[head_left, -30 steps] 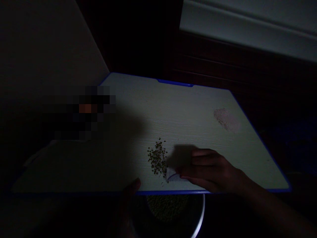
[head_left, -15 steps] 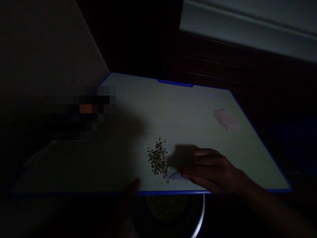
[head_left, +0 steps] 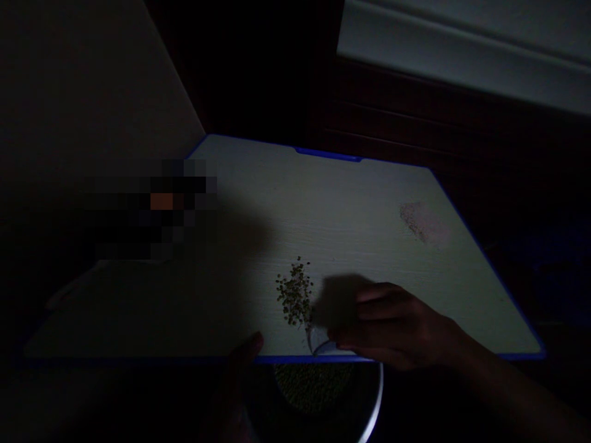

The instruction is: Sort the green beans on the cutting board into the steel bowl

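In dim light, my right hand (head_left: 392, 323) pinches a thin, pale, see-through flat piece (head_left: 322, 340) with a dark curved line; its exact kind is unclear. The piece lies against the white board (head_left: 323, 203) at its blue front rim, just right of a small heap of green beans (head_left: 294, 295). My left hand (head_left: 242, 363) grips the same rim with its thumb on top, left of the beans; its other fingers are lost in darkness. Below the rim, a round metal bowl (head_left: 376, 406) holds many more green beans (head_left: 314, 384), partly hidden by the board.
A flat pinkish, grainy patch (head_left: 422, 223) lies at the board's right side. Over the board's left side is a blurred-out dark area (head_left: 157, 209) with an orange spot. A pale ledge (head_left: 462, 61) stands at the upper right, with dark wood beneath.
My right hand has drawn the flat piece slightly left and toward me, down to the front rim. The stray beans near the rim no longer show. My left hand stays in place.
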### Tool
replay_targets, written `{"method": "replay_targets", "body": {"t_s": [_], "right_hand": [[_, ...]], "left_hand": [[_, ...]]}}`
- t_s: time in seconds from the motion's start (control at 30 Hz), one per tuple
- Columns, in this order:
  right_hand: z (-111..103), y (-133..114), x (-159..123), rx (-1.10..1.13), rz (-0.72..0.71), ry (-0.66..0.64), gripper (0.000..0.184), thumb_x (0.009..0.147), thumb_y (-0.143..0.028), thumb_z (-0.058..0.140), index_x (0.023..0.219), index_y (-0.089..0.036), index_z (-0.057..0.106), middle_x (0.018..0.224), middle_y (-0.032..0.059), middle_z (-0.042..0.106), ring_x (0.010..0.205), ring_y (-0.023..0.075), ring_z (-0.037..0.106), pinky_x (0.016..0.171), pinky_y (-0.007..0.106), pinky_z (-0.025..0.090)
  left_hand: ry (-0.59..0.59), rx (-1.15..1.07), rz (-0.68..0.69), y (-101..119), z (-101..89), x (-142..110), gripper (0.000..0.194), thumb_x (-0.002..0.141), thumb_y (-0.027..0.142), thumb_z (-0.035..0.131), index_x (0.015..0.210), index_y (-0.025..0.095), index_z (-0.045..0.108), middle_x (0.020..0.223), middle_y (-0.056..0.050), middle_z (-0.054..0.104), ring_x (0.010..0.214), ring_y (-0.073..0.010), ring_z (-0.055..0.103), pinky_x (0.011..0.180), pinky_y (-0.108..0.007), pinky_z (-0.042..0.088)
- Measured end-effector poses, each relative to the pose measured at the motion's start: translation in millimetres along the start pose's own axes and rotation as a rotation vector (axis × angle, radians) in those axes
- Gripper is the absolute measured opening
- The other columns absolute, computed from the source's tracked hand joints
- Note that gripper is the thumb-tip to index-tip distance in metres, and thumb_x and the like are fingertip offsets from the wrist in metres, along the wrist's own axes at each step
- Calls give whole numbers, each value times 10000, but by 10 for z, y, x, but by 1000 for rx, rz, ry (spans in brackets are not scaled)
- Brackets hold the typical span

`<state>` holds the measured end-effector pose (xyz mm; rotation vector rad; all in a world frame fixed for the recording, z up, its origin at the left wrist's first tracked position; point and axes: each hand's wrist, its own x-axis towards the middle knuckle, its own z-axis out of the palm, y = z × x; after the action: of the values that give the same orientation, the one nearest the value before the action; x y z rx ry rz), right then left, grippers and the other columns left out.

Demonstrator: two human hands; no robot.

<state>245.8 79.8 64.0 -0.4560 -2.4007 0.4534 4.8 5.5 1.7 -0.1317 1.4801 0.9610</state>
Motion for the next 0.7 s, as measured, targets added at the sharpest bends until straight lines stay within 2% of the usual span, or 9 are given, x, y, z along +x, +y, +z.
{"method": "replay_targets", "body": {"t_s": [0.07, 0.17, 0.27, 0.33, 0.47, 0.63, 0.7], "right_hand": [[3, -4, -7, 14, 2, -14, 191, 1020, -165, 546, 1046, -95, 722, 708, 26, 704, 611, 116, 593, 641, 281, 506], [-5, -22, -28, -2, 21, -25, 213, 1029, -182, 527, 1070, -106, 722, 699, 24, 700, 600, 127, 578, 612, 295, 494], [-12, -42, -40, -54, 32, -3, 214, 1033, -188, 521, 1065, -116, 720, 720, 28, 716, 612, 127, 586, 627, 292, 504], [-10, -52, -36, -93, 29, 5, 210, 1032, -181, 521, 1064, -120, 719, 717, 26, 717, 619, 126, 595, 642, 286, 516], [4, -68, -15, -134, 6, -22, 223, 1030, -168, 509, 1110, -111, 709, 723, 29, 727, 622, 127, 619, 681, 285, 550], [8, -80, 9, -223, 50, -3, 212, 1032, -151, 507, 1119, -102, 694, 889, 58, 795, 735, 138, 692, 738, 292, 581], [-7, -58, 20, -245, 91, 36, 195, 1023, -152, 526, 1091, -109, 704, 889, 61, 796, 723, 144, 682, 712, 296, 582]], "left_hand": [[-52, -30, -22, 6, 22, 3, 462, 751, 479, 763, 1151, 251, 716, 1075, -82, 826, 1365, -394, 556, 1175, -575, 385], [34, -26, 5, 16, 41, -9, 417, 752, 381, 764, 1152, 278, 708, 1027, -59, 833, 1373, -371, 553, 1168, -543, 404], [6, -27, -44, 44, 52, -47, 348, 747, 349, 749, 1087, 277, 732, 1011, -69, 834, 1387, -358, 540, 1143, -512, 441], [5, -19, -54, 68, 56, -66, 370, 751, 387, 759, 1097, 264, 724, 1005, -72, 834, 1376, -375, 549, 1153, -552, 418], [95, 1, -19, 81, 59, -59, 444, 703, 357, 804, 1125, 266, 696, 908, -57, 834, 1324, -409, 591, 1149, -617, 400], [-87, -36, -127, 47, 74, -46, 349, 724, 422, 755, 1031, 257, 741, 967, -90, 832, 1379, -392, 542, 1155, -560, 418], [-83, -47, -93, 31, 58, -34, 347, 728, 433, 760, 1030, 265, 741, 1025, -84, 829, 1369, -392, 554, 1144, -558, 437]]}}
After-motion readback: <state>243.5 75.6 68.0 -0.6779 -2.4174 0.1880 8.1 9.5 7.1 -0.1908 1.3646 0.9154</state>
